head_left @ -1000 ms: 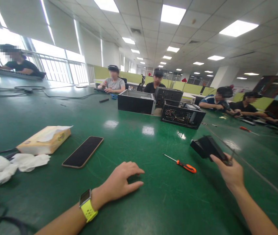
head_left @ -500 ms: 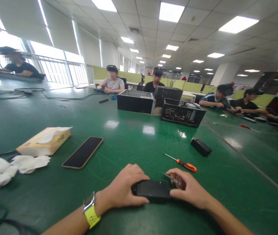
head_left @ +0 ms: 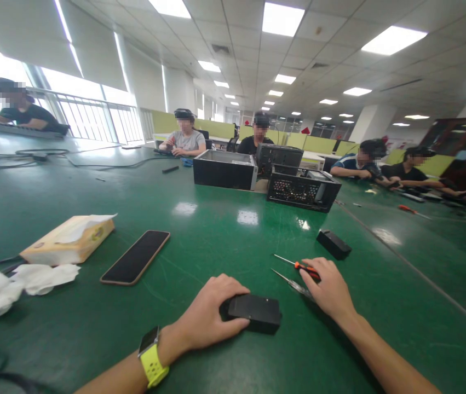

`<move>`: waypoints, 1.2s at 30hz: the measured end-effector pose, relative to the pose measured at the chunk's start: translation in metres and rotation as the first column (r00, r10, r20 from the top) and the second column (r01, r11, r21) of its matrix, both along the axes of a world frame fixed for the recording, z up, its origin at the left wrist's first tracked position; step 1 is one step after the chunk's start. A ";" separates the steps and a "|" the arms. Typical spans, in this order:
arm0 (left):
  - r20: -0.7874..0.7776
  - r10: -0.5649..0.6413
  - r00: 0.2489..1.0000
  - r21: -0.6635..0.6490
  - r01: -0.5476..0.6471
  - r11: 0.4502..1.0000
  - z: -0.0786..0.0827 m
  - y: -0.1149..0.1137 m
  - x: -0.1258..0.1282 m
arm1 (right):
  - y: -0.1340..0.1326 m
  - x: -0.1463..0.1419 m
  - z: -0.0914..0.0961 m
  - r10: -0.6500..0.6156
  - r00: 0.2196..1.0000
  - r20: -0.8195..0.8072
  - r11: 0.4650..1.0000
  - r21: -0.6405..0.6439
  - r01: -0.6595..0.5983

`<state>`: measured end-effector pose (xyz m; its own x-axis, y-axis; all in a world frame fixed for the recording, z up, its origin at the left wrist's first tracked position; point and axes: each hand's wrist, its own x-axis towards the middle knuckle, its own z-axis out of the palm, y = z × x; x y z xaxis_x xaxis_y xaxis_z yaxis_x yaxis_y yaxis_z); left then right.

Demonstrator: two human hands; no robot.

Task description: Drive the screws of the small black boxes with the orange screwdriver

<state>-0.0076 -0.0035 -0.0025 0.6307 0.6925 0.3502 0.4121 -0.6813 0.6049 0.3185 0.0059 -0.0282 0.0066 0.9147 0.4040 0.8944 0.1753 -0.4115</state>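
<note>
On the table, a small box lies nearest the person, with the left hand on its left end. To its right, the right hand rests over a screwdriver. A second small box lies behind that. A phone lies left, a tissue box further left. Behind, a computer case stands mid-table.

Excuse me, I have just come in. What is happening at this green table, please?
One person has both hands on the green table. The left hand holds one end of a small black box lying flat. The right hand covers the near ends of a thin metal tool and an orange-handled screwdriver; whether it grips either is unclear. A second black box lies beyond. Other people sit at the far side near open computer cases.
</note>
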 end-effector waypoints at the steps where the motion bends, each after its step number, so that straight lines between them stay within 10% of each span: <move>1: 0.007 -0.004 1.000 -0.009 0.004 1.000 -0.001 0.001 0.000 | 0.003 0.006 -0.001 -0.034 0.999 -0.011 0.999 0.002 0.034; 12: 0.047 -0.017 0.999 -0.038 0.018 0.999 0.002 0.000 0.000 | 0.021 0.041 -0.007 -0.070 0.918 -0.390 0.998 -0.024 0.066; 27: 0.038 -0.076 0.996 -0.014 0.077 0.997 0.003 0.002 0.000 | -0.019 0.018 0.016 0.161 0.332 -0.930 0.915 0.015 -0.403; 36: 0.033 -0.098 0.995 -0.032 0.099 0.995 0.003 0.002 -0.001 | -0.019 0.013 0.016 0.177 0.399 -0.900 0.937 0.030 -0.349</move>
<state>-0.0090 -0.0019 0.0005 0.6856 0.6392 0.3484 0.3244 -0.6968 0.6397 0.3311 -0.0133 -0.0124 0.0258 0.9800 0.1972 -0.0530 0.1983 -0.9787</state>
